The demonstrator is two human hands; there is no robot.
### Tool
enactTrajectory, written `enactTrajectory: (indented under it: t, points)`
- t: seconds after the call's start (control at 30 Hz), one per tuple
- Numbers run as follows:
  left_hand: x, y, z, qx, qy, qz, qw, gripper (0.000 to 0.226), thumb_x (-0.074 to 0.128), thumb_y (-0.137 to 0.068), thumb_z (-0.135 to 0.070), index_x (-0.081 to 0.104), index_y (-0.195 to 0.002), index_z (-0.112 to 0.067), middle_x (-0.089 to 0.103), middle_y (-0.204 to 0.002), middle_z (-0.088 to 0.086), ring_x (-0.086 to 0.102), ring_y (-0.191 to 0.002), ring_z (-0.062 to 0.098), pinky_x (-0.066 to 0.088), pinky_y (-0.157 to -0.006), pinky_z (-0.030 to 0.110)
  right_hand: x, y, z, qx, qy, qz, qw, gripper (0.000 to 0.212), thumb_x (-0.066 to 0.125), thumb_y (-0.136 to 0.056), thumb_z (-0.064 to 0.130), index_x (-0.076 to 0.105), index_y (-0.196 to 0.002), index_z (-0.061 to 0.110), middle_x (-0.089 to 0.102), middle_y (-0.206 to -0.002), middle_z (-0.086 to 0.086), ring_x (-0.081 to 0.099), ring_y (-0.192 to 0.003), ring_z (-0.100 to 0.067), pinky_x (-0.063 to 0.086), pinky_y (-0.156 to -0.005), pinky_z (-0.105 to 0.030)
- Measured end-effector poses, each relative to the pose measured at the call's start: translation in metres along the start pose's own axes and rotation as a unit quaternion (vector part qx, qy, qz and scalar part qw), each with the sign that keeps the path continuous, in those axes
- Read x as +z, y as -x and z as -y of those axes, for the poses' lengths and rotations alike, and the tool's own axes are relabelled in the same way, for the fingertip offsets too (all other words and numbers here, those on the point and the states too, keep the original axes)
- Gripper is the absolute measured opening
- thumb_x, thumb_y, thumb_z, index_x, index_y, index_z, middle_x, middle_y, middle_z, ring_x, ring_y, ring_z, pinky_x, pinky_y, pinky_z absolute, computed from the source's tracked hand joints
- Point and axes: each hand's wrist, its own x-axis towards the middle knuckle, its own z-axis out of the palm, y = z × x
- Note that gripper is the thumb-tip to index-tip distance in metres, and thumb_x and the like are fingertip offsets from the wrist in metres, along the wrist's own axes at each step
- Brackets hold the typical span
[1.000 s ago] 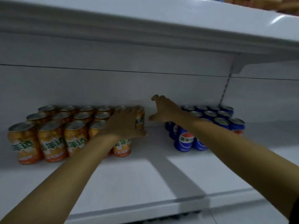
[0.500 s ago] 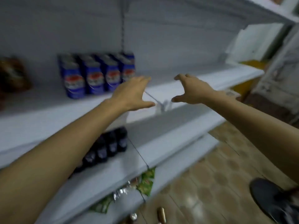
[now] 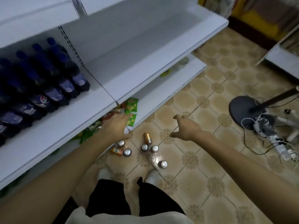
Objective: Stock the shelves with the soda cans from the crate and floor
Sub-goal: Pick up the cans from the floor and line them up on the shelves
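Both hands, left point(image 3: 115, 126) and right point(image 3: 186, 127), hang released and carry nothing above the floor point(image 3: 202, 159). About 6 cans point(image 3: 147, 137) lie there unstocked; no crate shows. The shelf point(image 3: 137, 62) beside the bottles point(image 3: 48, 88) has room.

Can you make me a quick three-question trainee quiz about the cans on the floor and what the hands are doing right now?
1. True or false: the left hand is already holding a can.
2. How many cans on the floor lie on their side? A) none B) two C) five
3. Fill in: the bottles with blue caps stand on the ____ part of the shelf.

Key:
1. False. Both the left hand and the right hand are open and empty above the cans.
2. B: the gold can and the orange can lie down; four others stand upright, tops showing.
3. Left; the right part is bare.
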Motion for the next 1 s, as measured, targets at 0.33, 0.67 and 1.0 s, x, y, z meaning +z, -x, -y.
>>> enactTrajectory:
  t: [0.33,0.67,1.0]
  points:
    - [0.086,0.002,0.080,-0.125,0.079,0.108,0.983,0.070,0.069,-0.083,-0.022,0.036,-0.143,-0.008,0.045,-0.140,0.013,0.043,-0.126,0.026,0.040,-0.097,0.034,0.113,-0.047,0.037,-0.004,-0.086,0.105,0.991,0.076,0.067,-0.083,0.046,0.030,-0.142,0.017,0.048,-0.130,-0.011,0.055,-0.110,-0.030,0.046,-0.079,-0.035]
    - [0.284,-0.070,0.196,-0.448,0.371,0.146,0.800,0.052,0.068,-0.087,-0.024,0.051,-0.133,-0.007,0.054,-0.130,0.011,0.053,-0.118,0.028,0.043,-0.102,0.038,0.355,-0.153,0.102,0.228,-0.467,0.234,0.822,0.047,0.071,-0.083,0.038,0.050,-0.114,0.010,0.059,-0.104,-0.007,0.057,-0.094,-0.021,0.041,-0.072,-0.024]
    - [0.536,-0.191,0.327,-0.541,0.540,0.102,0.636,0.027,0.051,-0.098,-0.025,0.054,-0.124,-0.019,0.056,-0.113,0.009,0.057,-0.104,0.022,0.045,-0.088,0.031,0.603,-0.328,0.175,0.400,-0.740,0.173,0.513,0.023,0.064,-0.090,0.030,0.059,-0.076,0.013,0.061,-0.078,-0.011,0.057,-0.071,-0.024,0.045,-0.065,-0.033]
